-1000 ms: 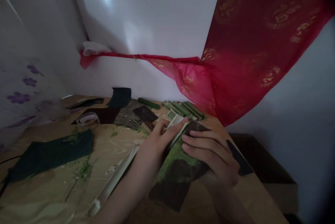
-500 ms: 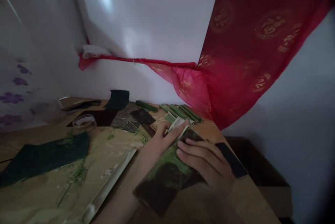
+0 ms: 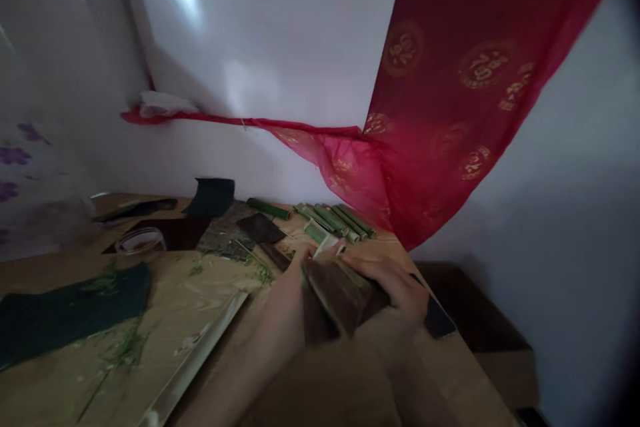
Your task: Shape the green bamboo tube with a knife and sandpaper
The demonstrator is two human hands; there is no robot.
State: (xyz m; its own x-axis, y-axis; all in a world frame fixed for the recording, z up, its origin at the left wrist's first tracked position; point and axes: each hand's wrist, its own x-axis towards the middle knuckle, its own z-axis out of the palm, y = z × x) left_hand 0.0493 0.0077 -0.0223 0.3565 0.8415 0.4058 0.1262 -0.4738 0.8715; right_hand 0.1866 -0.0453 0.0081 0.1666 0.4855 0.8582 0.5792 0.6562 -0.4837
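A dark brown sheet with green smears, apparently sandpaper [image 3: 340, 287], is bent over something between my hands. My right hand [image 3: 393, 287] is closed around it from the right, fingers curled over the top edge. My left hand [image 3: 296, 270] comes in from the left, its fingers mostly hidden behind the sheet. A small pale-green end shows by my right fingertips, perhaps of a bamboo piece under the sheet. Just beyond my left fingers lies a split bamboo piece [image 3: 316, 232], green outside and whitish inside. Behind it are several green bamboo pieces [image 3: 333, 219] in a row.
A long pale bamboo strip [image 3: 200, 360] lies left of my forearm. Further left are a dark green sheet [image 3: 75, 300] with green shavings and a roll of clear tape [image 3: 141, 240]. A dark phone-like slab [image 3: 440, 320] sits at the table's right edge; red cloth [image 3: 440, 114] hangs behind.
The sheet, lying flatter before, is now folded up and bent. My right hand's fingers, earlier stretched over it, have curled around it. The view has shifted slightly to the right.
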